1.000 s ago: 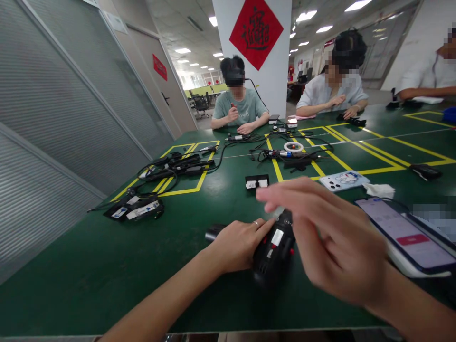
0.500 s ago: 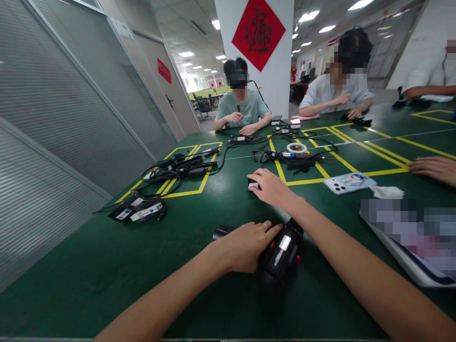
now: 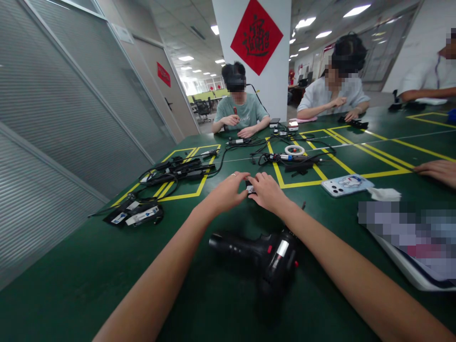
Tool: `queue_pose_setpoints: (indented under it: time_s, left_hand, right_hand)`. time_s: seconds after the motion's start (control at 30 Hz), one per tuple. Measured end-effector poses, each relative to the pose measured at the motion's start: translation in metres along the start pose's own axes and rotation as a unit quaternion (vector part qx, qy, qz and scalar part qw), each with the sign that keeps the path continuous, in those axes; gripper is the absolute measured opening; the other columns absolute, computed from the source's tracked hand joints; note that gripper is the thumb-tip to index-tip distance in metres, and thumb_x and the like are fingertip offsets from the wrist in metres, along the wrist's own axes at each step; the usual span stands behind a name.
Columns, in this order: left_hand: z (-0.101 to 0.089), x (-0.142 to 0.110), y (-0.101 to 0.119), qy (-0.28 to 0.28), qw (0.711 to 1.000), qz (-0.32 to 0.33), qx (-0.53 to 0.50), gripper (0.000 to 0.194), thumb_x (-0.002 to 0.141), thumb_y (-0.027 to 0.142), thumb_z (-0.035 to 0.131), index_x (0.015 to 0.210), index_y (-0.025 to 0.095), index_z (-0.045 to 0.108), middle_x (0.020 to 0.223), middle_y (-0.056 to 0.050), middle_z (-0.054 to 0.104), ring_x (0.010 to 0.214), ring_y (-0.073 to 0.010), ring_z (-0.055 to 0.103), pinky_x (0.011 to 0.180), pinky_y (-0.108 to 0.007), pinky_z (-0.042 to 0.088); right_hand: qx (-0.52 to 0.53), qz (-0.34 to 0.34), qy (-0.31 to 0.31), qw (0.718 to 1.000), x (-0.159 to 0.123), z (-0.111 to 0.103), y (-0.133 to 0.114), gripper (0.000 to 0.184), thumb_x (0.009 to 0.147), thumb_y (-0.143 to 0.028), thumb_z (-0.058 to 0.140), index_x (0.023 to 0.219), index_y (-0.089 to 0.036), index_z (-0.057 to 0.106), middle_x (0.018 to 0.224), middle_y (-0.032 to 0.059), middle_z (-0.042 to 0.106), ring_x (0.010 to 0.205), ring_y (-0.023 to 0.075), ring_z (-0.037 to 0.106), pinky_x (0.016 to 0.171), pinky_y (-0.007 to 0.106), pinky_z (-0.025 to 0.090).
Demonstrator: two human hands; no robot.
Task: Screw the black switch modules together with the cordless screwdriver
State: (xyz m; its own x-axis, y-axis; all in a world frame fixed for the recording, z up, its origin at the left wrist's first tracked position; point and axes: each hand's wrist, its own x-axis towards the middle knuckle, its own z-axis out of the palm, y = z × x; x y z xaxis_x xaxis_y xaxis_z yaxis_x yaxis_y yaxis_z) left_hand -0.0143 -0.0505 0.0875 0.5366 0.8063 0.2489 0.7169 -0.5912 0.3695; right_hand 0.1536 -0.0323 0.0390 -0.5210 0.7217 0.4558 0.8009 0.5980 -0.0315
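Beyond the drill, my two hands meet over a small black box with a white label (image 3: 251,188). My left hand (image 3: 228,190) grips its left side with thumb and fingertips. From the right, my right hand (image 3: 266,191) has its fingers curled round the same box and covers much of it. What kind of box it is I cannot make out. Nearer to me a black cordless drill (image 3: 276,254) with red buttons lies on its side on the green table (image 3: 199,304), touched by neither hand; my right forearm passes over its chuck end.
Tangled black cables and tools (image 3: 185,166) lie left, with black packets (image 3: 142,213) in front. Another cable bundle (image 3: 285,157) and a white ring (image 3: 294,150) sit ahead. A phone (image 3: 347,185), a tissue (image 3: 384,194) and another person's hand (image 3: 436,169) are right. Several people sit around.
My left hand has let go of the drill and moved forward to the small box beside my right hand. The drill stays lying on the table.
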Motion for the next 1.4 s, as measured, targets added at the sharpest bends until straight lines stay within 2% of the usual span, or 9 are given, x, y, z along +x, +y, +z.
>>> queue_pose_setpoints:
  time_s: [0.07, 0.17, 0.27, 0.37, 0.6, 0.9, 1.17, 1.4]
  left_hand:
    - [0.017, 0.015, -0.024, 0.034, 0.999, -0.001, 0.006, 0.041, 0.085, 0.029, 0.055, 0.123, 0.016, 0.048, 0.125, -0.012, 0.051, 0.115, -0.0278, 0.049, 0.097, -0.052, 0.038]
    - [0.045, 0.021, -0.048, 0.058, 0.998, 0.014, 0.000, 0.035, 0.086, 0.031, 0.055, 0.117, 0.017, 0.052, 0.122, -0.010, 0.053, 0.109, -0.0259, 0.053, 0.092, -0.050, 0.044]
    - [0.067, 0.013, -0.057, 0.088, 0.996, 0.020, -0.013, 0.039, 0.086, 0.031, 0.055, 0.122, 0.017, 0.049, 0.125, -0.011, 0.052, 0.108, -0.0259, 0.053, 0.090, -0.049, 0.046]
    - [0.077, 0.008, -0.059, 0.113, 0.993, 0.026, -0.018, 0.041, 0.086, 0.032, 0.055, 0.123, 0.017, 0.048, 0.125, -0.011, 0.052, 0.108, -0.0260, 0.054, 0.089, -0.049, 0.046]
    - [0.079, 0.010, -0.063, 0.142, 0.989, 0.034, -0.022, 0.037, 0.087, 0.031, 0.054, 0.121, 0.017, 0.050, 0.121, -0.010, 0.054, 0.104, -0.0243, 0.056, 0.087, -0.047, 0.048]
    - [0.082, 0.011, -0.068, 0.144, 0.989, 0.027, -0.020, 0.028, 0.087, 0.031, 0.054, 0.111, 0.016, 0.055, 0.113, -0.009, 0.058, 0.096, -0.0213, 0.058, 0.082, -0.043, 0.050]
    - [0.081, 0.013, -0.069, 0.147, 0.989, 0.020, -0.024, 0.029, 0.087, 0.031, 0.054, 0.112, 0.016, 0.055, 0.112, -0.009, 0.058, 0.095, -0.0209, 0.059, 0.081, -0.042, 0.051]
    - [0.083, 0.014, -0.072, 0.147, 0.989, 0.008, -0.023, 0.029, 0.087, 0.031, 0.053, 0.112, 0.016, 0.055, 0.110, -0.009, 0.059, 0.092, -0.0202, 0.059, 0.079, -0.041, 0.052]
  right_hand:
    - [-0.010, 0.013, -0.004, 1.000, -0.002, 0.003, 0.002, 0.051, 0.079, -0.037, 0.063, 0.122, -0.014, 0.047, 0.107, 0.0149, 0.052, 0.101, 0.0282, 0.045, 0.086, 0.038, 0.036]
    - [-0.015, 0.014, -0.018, 1.000, -0.004, 0.008, 0.007, 0.054, 0.077, -0.038, 0.065, 0.122, -0.014, 0.048, 0.105, 0.0138, 0.052, 0.098, 0.0277, 0.046, 0.083, 0.037, 0.037]
    - [-0.021, 0.002, -0.022, 1.000, -0.005, 0.010, 0.010, 0.051, 0.077, -0.036, 0.065, 0.120, -0.014, 0.049, 0.105, 0.0136, 0.052, 0.099, 0.0275, 0.045, 0.082, 0.037, 0.037]
    - [-0.030, -0.010, -0.029, 0.999, -0.005, 0.011, 0.011, 0.041, 0.079, -0.031, 0.064, 0.114, -0.014, 0.053, 0.106, 0.0135, 0.051, 0.100, 0.0273, 0.045, 0.083, 0.037, 0.037]
    - [-0.048, -0.013, -0.045, 0.998, -0.001, 0.013, 0.011, 0.022, 0.085, -0.020, 0.050, 0.105, -0.013, 0.059, 0.105, 0.0141, 0.052, 0.100, 0.0272, 0.045, 0.081, 0.037, 0.037]
    - [-0.052, -0.031, -0.032, 0.998, -0.001, 0.010, 0.007, 0.027, 0.087, -0.012, 0.040, 0.105, -0.012, 0.059, 0.099, 0.0146, 0.057, 0.097, 0.0267, 0.045, 0.079, 0.036, 0.035]
    - [-0.009, -0.017, -0.013, 1.000, -0.001, 0.013, 0.010, 0.035, 0.086, -0.011, 0.041, 0.119, -0.010, 0.053, 0.104, 0.0154, 0.058, 0.101, 0.0271, 0.045, 0.082, 0.037, 0.035]
    - [0.020, -0.016, 0.014, 1.000, 0.000, 0.016, 0.014, 0.031, 0.087, -0.014, 0.043, 0.115, -0.011, 0.055, 0.102, 0.0134, 0.058, 0.098, 0.0261, 0.047, 0.082, 0.036, 0.037]
